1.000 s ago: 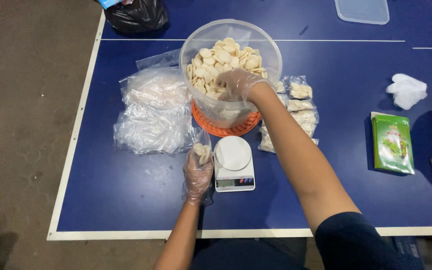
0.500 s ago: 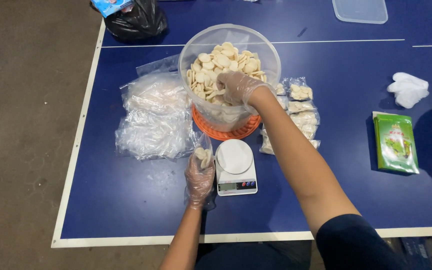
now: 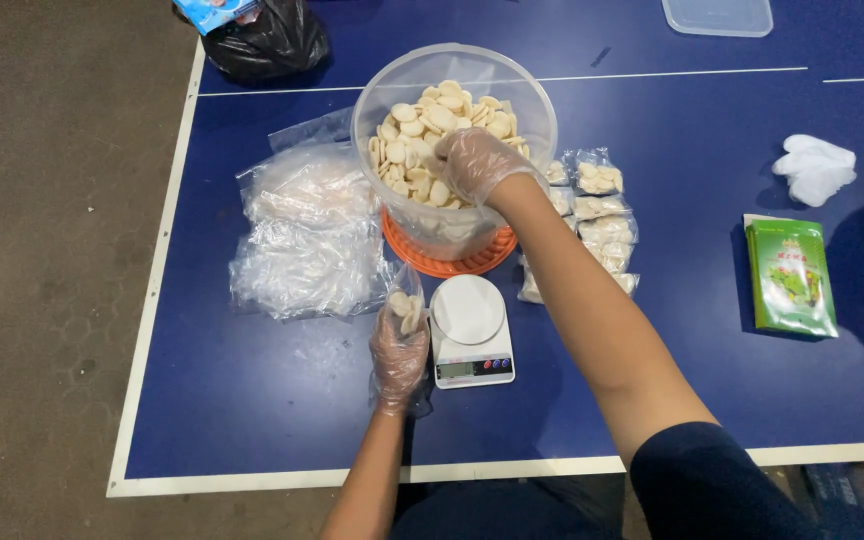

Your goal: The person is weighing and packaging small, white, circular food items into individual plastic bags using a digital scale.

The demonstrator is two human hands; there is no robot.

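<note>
My right hand (image 3: 474, 162), in a thin clear glove, is inside a large clear round tub (image 3: 372, 95) of pale oval crackers (image 3: 430, 118), fingers closed on a few of them. The tub stands on an orange lid (image 3: 447, 262). My left hand (image 3: 398, 352), also gloved, holds a small clear bag (image 3: 405, 305) upright with several crackers in it, just left of a small white digital scale (image 3: 469, 328) on the blue table (image 3: 282, 400).
Piles of empty clear bags (image 3: 307, 230) lie left of the tub. Filled small bags (image 3: 602, 205) lie to its right. A green packet (image 3: 790, 276), white crumpled gloves (image 3: 814, 168), a black bag (image 3: 264, 40) and a clear container lid (image 3: 717, 16) are also on the table.
My right hand has shifted slightly inside the tub, closing over the crackers. My left hand and its bag have stayed beside the scale.
</note>
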